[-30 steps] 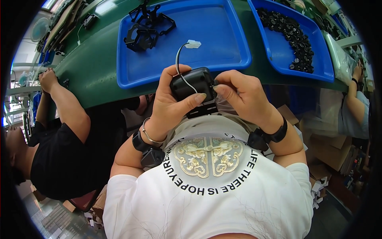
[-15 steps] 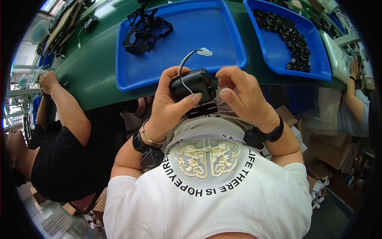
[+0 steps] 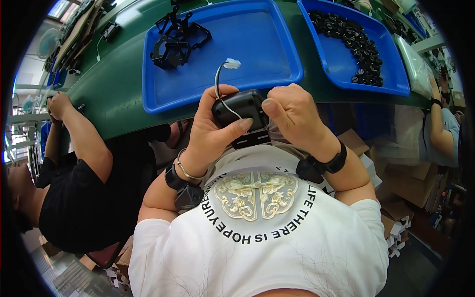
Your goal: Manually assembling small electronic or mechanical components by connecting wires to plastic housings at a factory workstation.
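Note:
My left hand (image 3: pixel 213 126) holds a black plastic box-shaped device (image 3: pixel 237 108), thumb across its near face and fingers behind. A dark cable with a pale stripe loops up from the device to a white plug (image 3: pixel 232 63), over the blue tray. Along the device's near edge is a slotted black metal bracket (image 3: pixel 251 138). My right hand (image 3: pixel 293 111) is closed at the device's right side, thumb against curled fingers; whatever lies between them is hidden.
A blue tray (image 3: pixel 247 44) on the green table (image 3: pixel 111 96) holds several black brackets (image 3: pixel 173 52). Another blue tray (image 3: pixel 339 62) carries many small black round parts (image 3: pixel 358 47). A plastic bag (image 3: pixel 413 64) lies right of it. People sit at both sides; cardboard boxes (image 3: pixel 413 183) stand lower right.
My right hand has come closer to the device's side, its fingers curling tighter with the thumb. The cable's plug has swung left. The device stays in my left hand.

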Demonstrator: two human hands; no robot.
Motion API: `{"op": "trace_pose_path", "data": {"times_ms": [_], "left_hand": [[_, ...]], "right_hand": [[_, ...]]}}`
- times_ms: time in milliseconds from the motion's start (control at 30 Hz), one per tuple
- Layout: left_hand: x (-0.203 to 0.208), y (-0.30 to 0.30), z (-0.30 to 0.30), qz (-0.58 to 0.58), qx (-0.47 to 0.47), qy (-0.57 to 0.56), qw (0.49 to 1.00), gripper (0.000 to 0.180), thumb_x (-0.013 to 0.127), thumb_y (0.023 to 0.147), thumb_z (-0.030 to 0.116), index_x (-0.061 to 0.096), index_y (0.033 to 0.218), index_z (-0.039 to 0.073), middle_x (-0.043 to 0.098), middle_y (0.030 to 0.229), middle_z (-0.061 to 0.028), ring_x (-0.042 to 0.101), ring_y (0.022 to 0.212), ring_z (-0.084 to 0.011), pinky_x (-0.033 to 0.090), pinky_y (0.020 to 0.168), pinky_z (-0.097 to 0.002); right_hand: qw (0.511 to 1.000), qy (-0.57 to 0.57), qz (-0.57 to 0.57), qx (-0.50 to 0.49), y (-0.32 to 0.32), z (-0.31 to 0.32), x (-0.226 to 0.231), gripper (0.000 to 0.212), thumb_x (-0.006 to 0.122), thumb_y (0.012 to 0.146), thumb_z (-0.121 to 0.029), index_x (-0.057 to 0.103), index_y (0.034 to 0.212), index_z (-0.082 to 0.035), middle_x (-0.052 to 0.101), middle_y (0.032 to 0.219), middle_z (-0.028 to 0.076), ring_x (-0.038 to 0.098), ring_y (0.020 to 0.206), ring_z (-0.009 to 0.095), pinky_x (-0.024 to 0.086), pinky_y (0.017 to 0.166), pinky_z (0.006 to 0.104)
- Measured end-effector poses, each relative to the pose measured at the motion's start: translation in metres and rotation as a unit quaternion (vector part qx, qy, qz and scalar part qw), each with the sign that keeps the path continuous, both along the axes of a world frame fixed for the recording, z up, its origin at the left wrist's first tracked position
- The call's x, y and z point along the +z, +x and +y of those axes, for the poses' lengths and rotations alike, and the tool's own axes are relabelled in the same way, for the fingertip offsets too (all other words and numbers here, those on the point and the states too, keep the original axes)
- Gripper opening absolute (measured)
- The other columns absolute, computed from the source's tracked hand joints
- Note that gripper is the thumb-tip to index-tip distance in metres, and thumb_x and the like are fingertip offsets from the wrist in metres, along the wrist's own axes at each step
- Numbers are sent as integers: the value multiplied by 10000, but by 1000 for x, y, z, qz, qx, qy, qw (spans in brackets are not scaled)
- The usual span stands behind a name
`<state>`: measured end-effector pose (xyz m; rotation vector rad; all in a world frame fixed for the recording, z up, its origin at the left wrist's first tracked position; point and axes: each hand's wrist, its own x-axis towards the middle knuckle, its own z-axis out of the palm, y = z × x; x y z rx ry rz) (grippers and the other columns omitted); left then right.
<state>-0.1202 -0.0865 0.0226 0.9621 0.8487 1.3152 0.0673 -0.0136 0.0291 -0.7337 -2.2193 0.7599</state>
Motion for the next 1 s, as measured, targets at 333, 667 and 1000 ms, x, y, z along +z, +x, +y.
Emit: {"op": "trace_pose_path", "data": {"times_ms": [333, 667, 1000], "left_hand": [[-3, 2, 0, 5, 32, -4, 999, 545, 697, 774, 7, 379, 1211, 79, 535, 1045, -62, 558, 908, -114, 498, 755, -237], [9, 3, 5, -17, 81, -35, 996, 550, 697, 776, 23, 393, 1232, 64, 549, 1055, -85, 591, 945, -162, 530, 789, -292], [1, 3, 0, -96, 26, -102, 990, 425, 706, 790, 65, 461, 1133, 18, 599, 985, -79, 619, 850, -142, 548, 749, -286]], "right_hand": [[946, -322, 9, -15, -17, 2, 6, 397, 524, 917, -403, 571, 817, -22, 565, 724, 24, 472, 620, 100, 362, 536, 255], [966, -251, 55, 18, -16, 4, 7, 420, 665, 831, -358, 587, 1018, 10, 609, 782, 34, 529, 666, 73, 446, 590, 212], [967, -236, 69, 59, -4, 1, 6, 509, 672, 812, -407, 569, 1088, 8, 618, 849, 56, 558, 714, 100, 463, 632, 226]]}}
